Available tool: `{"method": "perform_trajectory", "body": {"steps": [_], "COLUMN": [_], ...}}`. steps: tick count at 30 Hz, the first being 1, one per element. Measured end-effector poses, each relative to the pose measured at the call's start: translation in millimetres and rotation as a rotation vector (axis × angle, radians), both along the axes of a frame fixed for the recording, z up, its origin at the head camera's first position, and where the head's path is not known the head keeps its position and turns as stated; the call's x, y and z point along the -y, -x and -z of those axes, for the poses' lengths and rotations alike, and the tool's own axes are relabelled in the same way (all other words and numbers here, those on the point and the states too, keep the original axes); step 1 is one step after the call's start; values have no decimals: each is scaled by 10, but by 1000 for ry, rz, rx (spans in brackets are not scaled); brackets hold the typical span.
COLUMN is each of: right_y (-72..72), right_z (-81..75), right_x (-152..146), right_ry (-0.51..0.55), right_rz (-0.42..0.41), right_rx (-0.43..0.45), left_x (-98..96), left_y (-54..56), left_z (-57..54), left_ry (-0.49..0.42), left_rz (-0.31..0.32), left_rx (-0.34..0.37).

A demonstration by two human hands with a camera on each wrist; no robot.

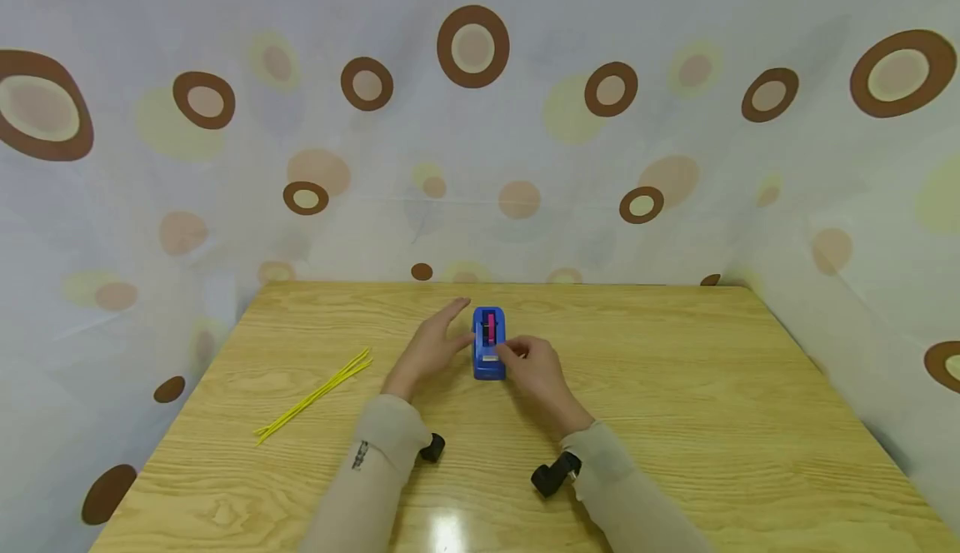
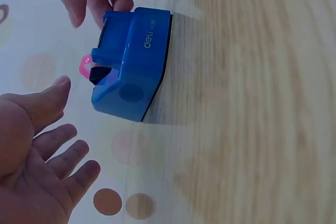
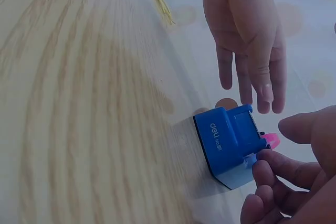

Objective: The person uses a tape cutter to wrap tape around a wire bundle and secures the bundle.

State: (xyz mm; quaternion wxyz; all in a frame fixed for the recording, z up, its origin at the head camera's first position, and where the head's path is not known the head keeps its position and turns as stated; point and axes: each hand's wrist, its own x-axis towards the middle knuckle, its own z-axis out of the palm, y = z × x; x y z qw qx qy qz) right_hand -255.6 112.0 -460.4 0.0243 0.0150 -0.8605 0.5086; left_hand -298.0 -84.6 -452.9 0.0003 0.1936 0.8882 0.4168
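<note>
A blue tape dispenser (image 1: pixel 489 370) with a pink tape core (image 1: pixel 491 328) stands upright on the table; "deli" is printed on its side. My left hand (image 1: pixel 432 346) is at its left side, fingers spread and nothing between them. In the left wrist view, a gap shows between the left hand (image 2: pixel 39 150) and the dispenser (image 2: pixel 139 61). My right hand (image 1: pixel 536 366) is at the near right edge of the dispenser, with fingers bent. Seen from the right wrist, the right hand's (image 3: pixel 299 177) thumb and index finger are apart beside the dispenser (image 3: pixel 226 140). No tape strip can be made out.
A loose bundle of thin yellow strips (image 1: pixel 315 397) lies to the left on the wooden table (image 1: pixel 712 420). A dotted curtain (image 1: pixel 480 145) hangs behind the table's far edge and along both sides. Small black cameras (image 1: pixel 555 475) are worn on both wrists.
</note>
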Motion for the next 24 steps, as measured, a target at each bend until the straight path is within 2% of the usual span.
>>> {"method": "perform_trajectory", "body": {"steps": [9, 15, 24], "right_y": [37, 40, 61], "right_z": [66, 79, 72], "right_x": [59, 86, 107], "right_ry": [55, 71, 96], "right_rz": [21, 43, 63], "right_rx": [76, 44, 18], "left_x": [-71, -97, -115], "left_y": [67, 98, 165], "left_z": [79, 127, 189], "left_ry": [-82, -106, -136], "left_rz": [32, 51, 47], "left_rx": [60, 79, 107]}}
